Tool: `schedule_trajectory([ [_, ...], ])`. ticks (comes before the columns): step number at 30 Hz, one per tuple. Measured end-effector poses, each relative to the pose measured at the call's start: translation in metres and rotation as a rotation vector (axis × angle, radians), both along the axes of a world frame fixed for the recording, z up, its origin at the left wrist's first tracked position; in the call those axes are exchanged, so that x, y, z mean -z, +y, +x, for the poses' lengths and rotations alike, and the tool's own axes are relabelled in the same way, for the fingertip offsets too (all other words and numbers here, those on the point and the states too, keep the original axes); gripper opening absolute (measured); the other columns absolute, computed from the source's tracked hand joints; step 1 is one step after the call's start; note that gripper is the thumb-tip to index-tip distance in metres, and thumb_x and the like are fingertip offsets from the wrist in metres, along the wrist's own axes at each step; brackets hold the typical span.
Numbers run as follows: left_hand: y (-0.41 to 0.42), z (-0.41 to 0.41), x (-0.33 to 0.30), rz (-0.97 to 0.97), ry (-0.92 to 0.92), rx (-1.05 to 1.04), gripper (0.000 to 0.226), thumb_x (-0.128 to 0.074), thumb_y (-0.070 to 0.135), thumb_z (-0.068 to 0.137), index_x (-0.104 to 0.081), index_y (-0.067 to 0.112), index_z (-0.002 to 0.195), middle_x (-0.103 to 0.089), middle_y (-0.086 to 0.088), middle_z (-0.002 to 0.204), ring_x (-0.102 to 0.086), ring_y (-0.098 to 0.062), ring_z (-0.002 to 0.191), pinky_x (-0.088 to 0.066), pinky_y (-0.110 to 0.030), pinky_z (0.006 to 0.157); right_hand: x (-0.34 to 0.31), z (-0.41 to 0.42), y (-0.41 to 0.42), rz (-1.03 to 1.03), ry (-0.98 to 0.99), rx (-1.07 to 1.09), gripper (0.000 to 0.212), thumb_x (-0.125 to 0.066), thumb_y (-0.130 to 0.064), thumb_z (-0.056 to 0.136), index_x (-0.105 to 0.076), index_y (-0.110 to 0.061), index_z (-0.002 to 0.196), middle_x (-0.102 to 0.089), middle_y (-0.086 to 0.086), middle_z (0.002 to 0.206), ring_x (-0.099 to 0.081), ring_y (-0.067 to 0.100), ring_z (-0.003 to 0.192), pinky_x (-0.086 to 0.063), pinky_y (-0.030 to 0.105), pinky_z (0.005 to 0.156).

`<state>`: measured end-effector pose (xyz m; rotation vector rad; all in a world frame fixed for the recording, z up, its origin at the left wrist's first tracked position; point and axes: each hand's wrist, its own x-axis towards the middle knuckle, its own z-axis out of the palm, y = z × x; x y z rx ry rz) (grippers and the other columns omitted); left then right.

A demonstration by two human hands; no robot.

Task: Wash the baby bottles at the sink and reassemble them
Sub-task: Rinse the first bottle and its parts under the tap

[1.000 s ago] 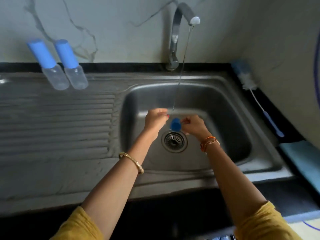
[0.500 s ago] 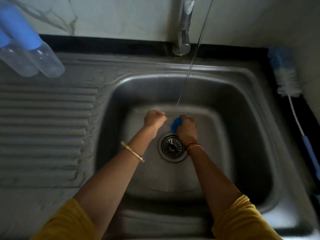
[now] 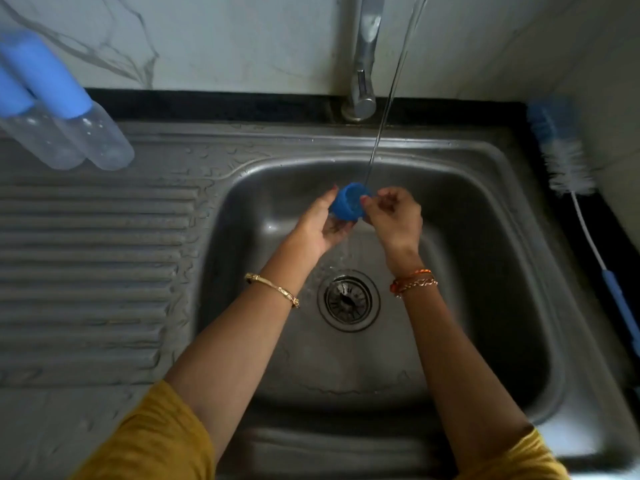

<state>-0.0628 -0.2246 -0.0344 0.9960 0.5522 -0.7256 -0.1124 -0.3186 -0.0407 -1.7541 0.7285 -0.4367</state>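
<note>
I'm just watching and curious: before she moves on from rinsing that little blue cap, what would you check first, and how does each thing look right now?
1. Blue cap held securely: ok, the left hand cups it and the right hand pinches its rim.
2. Water stream reaches the cap: ok.
3. Cap's opening faces up to the water: ok.
4. Inside of the cap clean: cannot tell, too small.
5. Drain passing water: ok, no pooling in the sink.
6. Bottle brush at hand: ok, it lies on the counter to the right.
</note>
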Motion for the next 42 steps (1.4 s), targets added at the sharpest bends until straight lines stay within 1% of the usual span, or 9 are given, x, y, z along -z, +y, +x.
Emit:
schedule_trajectory([
  [8, -0.008, -0.001, -0.027, -0.229, -0.121, 0.177, 0.038, -0.053, 0.043, 0.09, -0.057, 0.008, 0.104, -0.061, -0.009, 0.09, -0.059, -0.016, 0.077, -0.05, -0.026, 0.074, -0.035, -0.027, 0.001, -0.998, -0.1, -0.453, 0.03, -0.042, -0.02, 0.093, -0.066, -0.003, 0.091, -0.066, 0.012, 0.088, -0.061, 0.028, 0.088, -0.034, 0.04, 0.089],
  [10, -0.008, -0.003, -0.031, -0.259, -0.322, 0.267, 0.034, -0.043, 0.039, 0.095, -0.054, 0.01, 0.11, -0.058, -0.007, 0.096, -0.058, -0.014, 0.082, -0.051, -0.025, 0.069, -0.041, -0.026, -0.001, -0.802, -0.136, -0.33, 0.03, -0.042, -0.019, 0.093, -0.065, -0.004, 0.083, -0.062, 0.009, 0.076, -0.059, 0.026, 0.077, -0.038, 0.042, 0.086],
  [13, -0.016, -0.005, -0.037, -0.144, -0.634, 0.21, 0.012, -0.041, 0.021, 0.097, -0.053, 0.021, 0.096, -0.053, -0.006, 0.102, -0.054, -0.015, 0.087, -0.051, -0.024, 0.063, -0.067, -0.014, 0.012, 0.168, -0.224, -0.059, 0.024, -0.044, -0.019, 0.097, -0.065, -0.011, 0.088, -0.061, 0.003, 0.084, -0.059, 0.024, 0.091, -0.045, 0.049, 0.093],
  [14, -0.019, -0.004, -0.041, -0.073, -0.669, 0.153, 0.015, -0.041, 0.02, 0.097, -0.054, 0.022, 0.09, -0.054, -0.006, 0.101, -0.054, -0.014, 0.085, -0.051, -0.023, 0.061, -0.072, -0.01, 0.018, 0.211, -0.185, -0.04, 0.023, -0.045, -0.02, 0.097, -0.066, -0.012, 0.092, -0.062, 0.004, 0.088, -0.06, 0.027, 0.097, -0.045, 0.048, 0.094],
  [19, -0.007, 0.02, -0.061, 0.142, -0.318, 0.132, 0.028, -0.043, 0.033, 0.096, -0.054, 0.016, 0.077, -0.057, -0.005, 0.07, -0.053, -0.012, 0.054, -0.042, -0.017, 0.042, -0.068, -0.023, 0.012, -1.041, -0.129, -0.496, 0.021, -0.051, -0.017, 0.089, -0.067, -0.006, 0.095, -0.071, 0.016, 0.091, -0.067, 0.032, 0.085, -0.041, 0.044, 0.088],
  [23, 0.004, 0.021, -0.062, 0.217, -0.312, 0.298, 0.035, -0.04, 0.041, 0.096, -0.053, 0.014, 0.077, -0.058, -0.001, 0.042, -0.05, -0.008, 0.031, -0.032, -0.012, 0.036, -0.064, -0.025, -0.012, -1.438, -0.276, -0.49, 0.015, -0.064, -0.016, 0.079, -0.073, -0.016, 0.091, -0.073, 0.0, 0.098, -0.065, 0.03, 0.101, -0.038, 0.037, 0.089],
  [30, -0.01, 0.004, -0.051, -0.212, -0.365, 0.157, 0.044, -0.042, 0.035, 0.096, -0.044, 0.005, 0.129, -0.056, -0.008, 0.096, -0.058, -0.014, 0.074, -0.053, -0.021, 0.058, -0.053, -0.019, 0.005, -0.522, -0.001, -0.141, 0.023, -0.046, -0.024, 0.096, -0.067, -0.02, 0.106, -0.062, 0.003, 0.09, -0.045, 0.026, 0.103, -0.022, 0.027, 0.084],
  [37, -0.008, 0.012, -0.063, 0.045, -0.33, 0.309, 0.042, -0.037, 0.051, 0.094, -0.054, 0.013, 0.088, -0.058, -0.008, 0.072, -0.055, -0.009, 0.041, -0.041, -0.016, 0.043, -0.06, -0.03, -0.007, -1.115, -0.099, -0.36, 0.028, -0.046, -0.026, 0.086, -0.071, -0.013, 0.086, -0.068, 0.004, 0.079, -0.053, 0.032, 0.085, -0.013, 0.028, 0.068],
  [42, -0.016, 0.001, -0.051, -0.112, -0.631, 0.262, 0.024, -0.031, 0.03, 0.1, -0.053, 0.021, 0.095, -0.056, -0.006, 0.102, -0.055, -0.014, 0.087, -0.049, -0.022, 0.067, -0.06, -0.011, 0.007, -0.405, 0.002, -0.063, 0.025, -0.047, -0.023, 0.095, -0.068, -0.01, 0.096, -0.067, 0.015, 0.094, -0.055, 0.031, 0.102, -0.038, 0.039, 0.092],
])
